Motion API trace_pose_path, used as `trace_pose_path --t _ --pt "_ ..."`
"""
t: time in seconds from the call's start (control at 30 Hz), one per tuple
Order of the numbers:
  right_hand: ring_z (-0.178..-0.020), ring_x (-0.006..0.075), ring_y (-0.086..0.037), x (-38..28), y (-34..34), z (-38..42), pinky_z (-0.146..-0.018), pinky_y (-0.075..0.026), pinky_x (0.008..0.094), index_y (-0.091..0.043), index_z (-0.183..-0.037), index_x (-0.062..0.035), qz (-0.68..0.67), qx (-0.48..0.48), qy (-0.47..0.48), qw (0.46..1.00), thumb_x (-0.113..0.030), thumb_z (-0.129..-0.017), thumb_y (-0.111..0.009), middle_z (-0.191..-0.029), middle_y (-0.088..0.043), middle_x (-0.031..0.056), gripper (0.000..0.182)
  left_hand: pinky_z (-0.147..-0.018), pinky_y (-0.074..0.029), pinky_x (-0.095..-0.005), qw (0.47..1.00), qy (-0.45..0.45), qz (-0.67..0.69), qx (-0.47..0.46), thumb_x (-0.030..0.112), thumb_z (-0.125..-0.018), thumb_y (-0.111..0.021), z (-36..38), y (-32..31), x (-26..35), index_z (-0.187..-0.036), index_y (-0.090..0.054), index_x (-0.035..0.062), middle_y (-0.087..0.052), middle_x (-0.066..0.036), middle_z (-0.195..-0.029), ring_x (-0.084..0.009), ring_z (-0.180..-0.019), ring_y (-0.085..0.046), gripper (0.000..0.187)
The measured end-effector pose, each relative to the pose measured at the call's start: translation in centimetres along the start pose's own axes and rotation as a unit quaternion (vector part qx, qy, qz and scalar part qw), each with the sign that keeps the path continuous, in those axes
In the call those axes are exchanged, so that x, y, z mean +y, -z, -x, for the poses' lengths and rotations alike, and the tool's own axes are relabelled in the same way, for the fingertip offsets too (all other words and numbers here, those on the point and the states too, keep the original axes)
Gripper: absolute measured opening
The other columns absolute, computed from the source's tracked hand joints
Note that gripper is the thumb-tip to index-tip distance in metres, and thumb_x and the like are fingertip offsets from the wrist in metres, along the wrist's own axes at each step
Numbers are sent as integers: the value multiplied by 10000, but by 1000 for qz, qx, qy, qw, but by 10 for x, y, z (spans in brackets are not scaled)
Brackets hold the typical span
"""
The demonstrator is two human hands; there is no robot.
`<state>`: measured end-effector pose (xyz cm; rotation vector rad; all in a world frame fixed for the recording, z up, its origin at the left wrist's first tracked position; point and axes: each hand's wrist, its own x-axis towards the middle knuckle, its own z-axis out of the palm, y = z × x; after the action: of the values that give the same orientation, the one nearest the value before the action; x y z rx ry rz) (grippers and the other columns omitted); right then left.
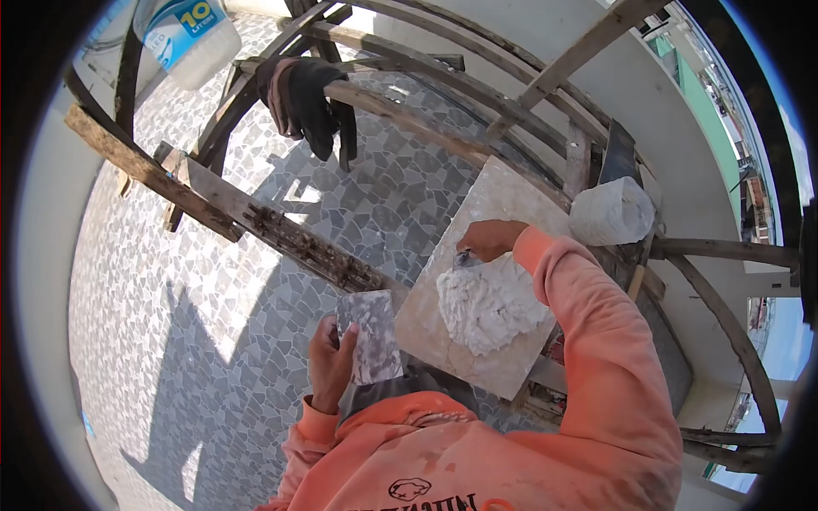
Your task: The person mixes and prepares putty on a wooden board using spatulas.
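My left hand (332,362) is closed around the edge of a flat rectangular plate (370,337), grey and smeared with white, its thumb lying on the face. My right hand (492,240) is closed on what looks like a putty knife (463,257); only a little of it shows, at the upper edge of a white putty heap (490,307). That thick, lumpy heap rests on a pale, stained square board (426,328). The right sleeve covers part of the board's right side.
A wooden beam (315,255) slants toward the board's left side. Dark gloves (302,98) hang over scaffold timbers (409,119). A white-crusted bucket (612,210) stands right of the board. Upper left is a clear 10-liter container (192,38). Stone-patterned tiles (204,213) cover the floor.
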<state>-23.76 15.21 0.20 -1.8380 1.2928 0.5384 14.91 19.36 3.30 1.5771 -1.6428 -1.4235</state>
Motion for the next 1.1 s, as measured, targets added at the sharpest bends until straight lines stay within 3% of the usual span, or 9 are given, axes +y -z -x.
trace_pose_path --t 0.1,0.17,0.23,0.33,0.57,0.77,0.87,0.97,1.1 --pt "-947 355 -613 -10 -30 30 -797 -488 428 -653 -1099 -89 47 47 20 998 -37 -759 -608 -983 -649 159 347 -548 -323 -277 1000 -1 9 -5 242 -882 -679 -4 -5 -3 -904 -536 -19 -393 0 -673 -88 -630 -348 298" --pt "-933 287 -605 -29 -58 59 -817 -478 392 -647 -1126 -83 145 94 43 984 -71 -749 -602 -970 -636 86 380 -551 -328 -274 1000 1 10 -19 245 -881 -680 -8 -8 -1 -908 -542 -18 -403 1 -675 -87 -633 -355 298" --pt "-932 246 -566 -51 -100 84 -829 -450 352 -613 -1138 -36 203 223 30 953 -103 -795 -580 -957 -588 68 351 -554 -332 -270 999 -5 -4 -39 247 -880 -680 -13 -9 2 -912 -549 -14 -412 6 -673 -85 -633 -361 294" --pt "-964 235 -551 -75 -145 95 -843 -436 341 -578 -1156 3 231 320 -18 919 -128 -836 -541 -993 -577 81 348 -557 -334 -259 997 -18 17 -76 244 -887 -673 -22 -14 7 -919 -562 -11 -434 17 -679 -74 -637 -368 280" --pt "-935 237 -543 -99 -162 121 -817 -440 340 -564 -1165 10 150 344 -87 923 -117 -829 -540 -983 -568 97 361 -528 -298 -224 988 -74 62 -121 190 -913 -646 -42 -20 24 -938 -574 -10 -441 59 -687 -28 -625 -356 214" --pt "-913 255 -542 -69 -128 100 -786 -454 355 -577 -1039 -14 107 436 -220 866 -71 -768 -572 -955 -580 91 277 -536 -309 -218 984 -77 74 -139 190 -914 -647 -46 -18 17 -943 -579 -13 -465 52 -696 -26 -631 -371 217" --pt "-919 254 -540 -52 -160 60 -765 -457 365 -575 -1000 -26 88 393 -245 882 -84 -756 -586 -946 -586 92 251 -535 -309 -234 984 -76 72 -146 204 -904 -655 -45 -16 21 -919 -566 -17 -439 48 -683 -36 -628 -356 239" --pt "-935 250 -537 -101 -164 66 -751 -460 368 -571 -998 -28 160 351 -202 900 -101 -751 -595 -953 -587 94 258 -536 -305 -227 981 -92 83 -147 206 -908 -655 -43 -13 28 -919 -565 -10 -442 50 -687 -32 -632 -355 234" --pt "-949 244 -532 -132 -155 87 -766 -460 367 -564 -1020 -26 106 348 -203 909 -117 -755 -604 -970 -584 99 283 -541 -296 -212 980 -104 54 -159 209 -913 -657 -54 -10 16 -954 -587 -6 -463 57 -703 -22 -636 -355 230"
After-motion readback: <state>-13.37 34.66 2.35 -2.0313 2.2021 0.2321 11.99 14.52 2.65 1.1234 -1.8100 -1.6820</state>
